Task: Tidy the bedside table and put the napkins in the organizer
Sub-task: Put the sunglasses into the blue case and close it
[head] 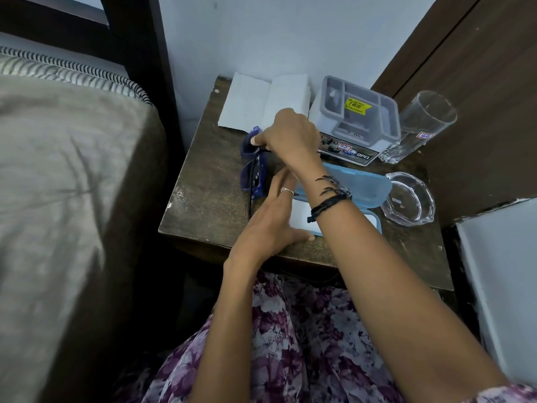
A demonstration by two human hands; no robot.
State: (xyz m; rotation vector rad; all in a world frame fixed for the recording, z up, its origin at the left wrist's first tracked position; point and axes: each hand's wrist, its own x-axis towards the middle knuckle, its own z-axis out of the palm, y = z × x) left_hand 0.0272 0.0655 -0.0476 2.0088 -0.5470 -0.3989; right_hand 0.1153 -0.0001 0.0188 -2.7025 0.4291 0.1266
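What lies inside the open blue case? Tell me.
A white cloth lines the case. The left hand and right forearm cover the rest, so anything else inside stays hidden.

Home bedroom: a bed (pixel 66 181) with grey cover and striped pillow edge stands against a dark wooden headboard (pixel 136 39), a small worn bedside table (pixel 209 199) wedged into the pale wall corner beside it, a drinking glass (pixel 418 126) at the table's back right corner.
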